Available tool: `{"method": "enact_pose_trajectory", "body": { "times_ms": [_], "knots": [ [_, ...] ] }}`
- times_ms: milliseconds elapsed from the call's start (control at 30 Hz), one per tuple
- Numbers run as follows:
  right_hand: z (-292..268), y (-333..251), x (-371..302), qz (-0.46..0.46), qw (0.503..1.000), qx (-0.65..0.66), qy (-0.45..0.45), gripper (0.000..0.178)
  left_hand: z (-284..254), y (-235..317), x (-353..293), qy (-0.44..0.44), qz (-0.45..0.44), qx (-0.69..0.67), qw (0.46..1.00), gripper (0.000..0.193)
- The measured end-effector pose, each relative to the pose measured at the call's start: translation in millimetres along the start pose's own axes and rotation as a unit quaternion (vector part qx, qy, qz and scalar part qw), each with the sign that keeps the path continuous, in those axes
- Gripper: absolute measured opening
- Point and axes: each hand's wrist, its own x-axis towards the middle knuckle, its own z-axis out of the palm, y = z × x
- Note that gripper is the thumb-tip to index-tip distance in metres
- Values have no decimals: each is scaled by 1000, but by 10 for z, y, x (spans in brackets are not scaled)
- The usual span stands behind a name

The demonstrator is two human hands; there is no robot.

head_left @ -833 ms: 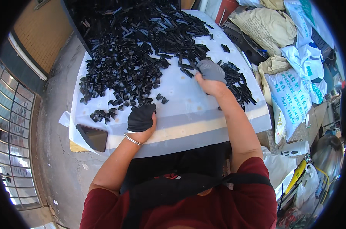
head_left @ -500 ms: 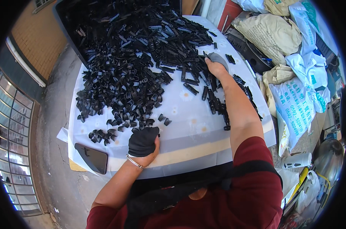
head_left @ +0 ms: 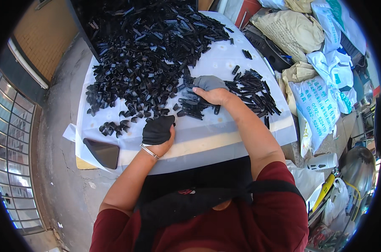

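Sleeves (head_left: 278, 185) in dark red, black strap (head_left: 278, 187) across the right one; forearms reach over the near table edge. White sheet (head_left: 228, 147) covers the table, likely to guard the top and make dark parts easy to see. Phone (head_left: 104, 153) lies at the near-left corner, apart from the parts, probably to stay out of the way.

Left hand (head_left: 159, 133), black covering over the fingers, bracelet (head_left: 149, 151) at the wrist, sits low over the sheet, fingers curled in; cannot tell if anything is inside. Nearest to it: curved black clips (head_left: 131, 90), heaped just beyond, a few strays close by.

Right hand (head_left: 211, 89), grey covering, is palm-down over slim black strips (head_left: 192, 110), thumb apart from the fingers; fingertips hidden, so cannot tell whether it pinches any. Flat palm suits gathering several loosely. Separate bunch of strips (head_left: 255, 93) lies right of that hand, bare sheet partly dividing it from the main heap.

Farther: big strip heap (head_left: 169, 35), beside a dark upright panel (head_left: 84, 31) that seems to contain the spill on the left. Stuffed sacks (head_left: 289, 31) pile off the table, far right.
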Motion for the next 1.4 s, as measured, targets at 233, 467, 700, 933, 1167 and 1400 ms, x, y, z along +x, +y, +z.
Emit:
{"method": "enact_pose_trajectory", "body": {
  "times_ms": [233,467,700,933,1167,1400],
  "knots": [
    [42,-306,-493,-135,982,7,132,29,-108,35,-244,12,-10,-25,1000,17],
    [-163,-866,-1078,-111,964,179,163,26,-666,262,-516,-129,-164,-138,968,46],
    [367,-1370,-1653,-209,941,265,-16,32,-940,538,-566,-231,-71,-248,938,56],
    [292,-1564,-1733,-133,966,204,84,25,-706,562,-1027,-250,-264,-309,879,42],
    [258,-1596,-1856,-95,967,195,131,23,-824,868,-894,-50,-342,-429,835,48],
    [210,-1668,-2002,-103,983,73,130,23,-1026,961,-857,-118,-369,-330,861,51]
  ]
}}
